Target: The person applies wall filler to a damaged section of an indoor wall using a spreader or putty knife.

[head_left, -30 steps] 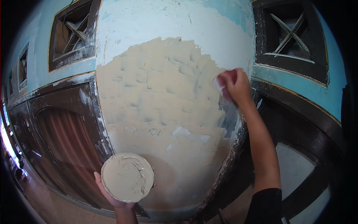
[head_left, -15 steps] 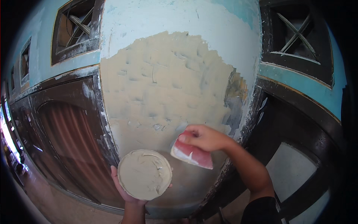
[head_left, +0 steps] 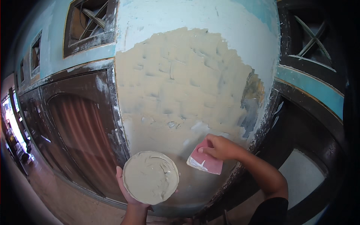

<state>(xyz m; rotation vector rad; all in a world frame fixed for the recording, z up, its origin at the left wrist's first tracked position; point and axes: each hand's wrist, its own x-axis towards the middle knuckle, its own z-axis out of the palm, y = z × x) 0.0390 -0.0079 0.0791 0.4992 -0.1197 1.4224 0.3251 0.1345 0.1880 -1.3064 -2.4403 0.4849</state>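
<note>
Cradled from below in my left hand [head_left: 129, 193] is a round, shallow container of grey-beige putty [head_left: 146, 178], its surface smeared and ridged on the right side. My thumb shows at the container's left rim, while most of the other fingers are hidden beneath it. My right hand [head_left: 223, 147] pinches the upper edge of a flat pink putty spreader [head_left: 207, 159], which has whitish residue along its lower left part. The spreader is right of the container, apart from it. Behind both hands rises a wall with a wide beige putty patch [head_left: 176, 82], marked by dents and strokes.
A dark wooden window with a reddish curtain [head_left: 80, 131] is at left, in a chipped frame. At right stands a dark door frame [head_left: 300, 123] with a pale panel. Bare grey wall [head_left: 252, 108] borders the patch, with pale blue paint [head_left: 198, 13] above.
The view has shifted, so the wall appears further right. The spreader has moved slightly right and down in the picture, and its face now shows more clearly. Both hands keep their holds.
</note>
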